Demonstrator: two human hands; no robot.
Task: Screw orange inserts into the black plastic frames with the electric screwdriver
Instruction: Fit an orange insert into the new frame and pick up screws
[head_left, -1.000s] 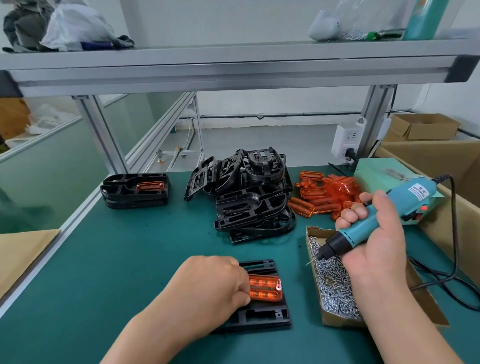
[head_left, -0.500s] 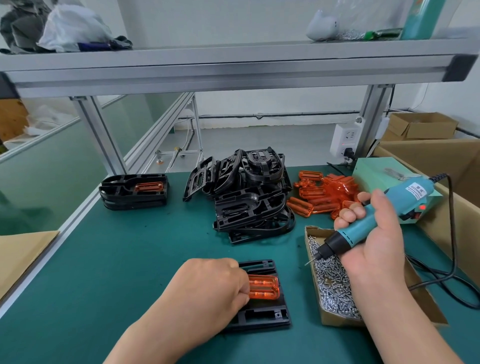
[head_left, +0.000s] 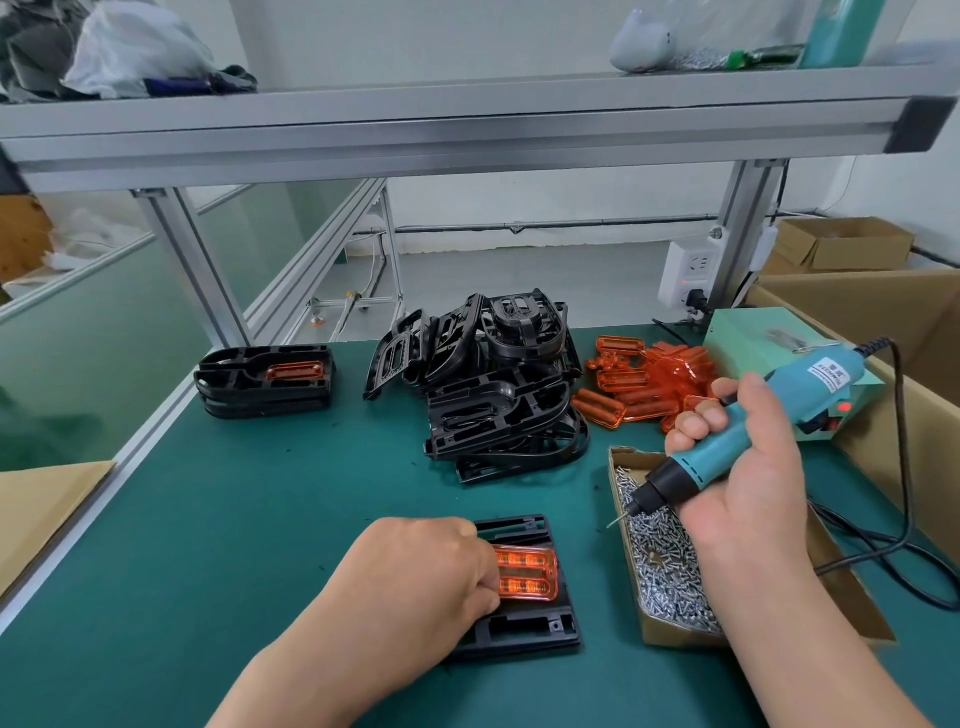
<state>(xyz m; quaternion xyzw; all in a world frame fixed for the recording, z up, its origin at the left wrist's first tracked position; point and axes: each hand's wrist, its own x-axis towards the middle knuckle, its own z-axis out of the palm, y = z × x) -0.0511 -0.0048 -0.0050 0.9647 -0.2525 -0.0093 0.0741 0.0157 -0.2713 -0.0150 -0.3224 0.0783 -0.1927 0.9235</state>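
Pressing down nearest the camera, the left hand (head_left: 415, 577) had its fingers curled over the left end of the insert (head_left: 530, 571), which sat in the frame (head_left: 524, 626) on the bench (head_left: 260, 519), long axis left to right. Farther right, the right hand (head_left: 748, 483) gripped the screwdriver (head_left: 727, 441), its bit slanting down-left above the screw box (head_left: 670, 577); the insert's bare right end lay down-left of that tip, apart from it.

From my end: left hand (head_left: 415, 577) has its fingers curled on the orange insert (head_left: 527, 571) sitting in the black frame (head_left: 524, 623) on the tabletop (head_left: 234, 519). Right hand (head_left: 748, 467) grips the electric screwdriver (head_left: 698, 460), bit tilted over the box (head_left: 675, 636) of screws (head_left: 670, 577).
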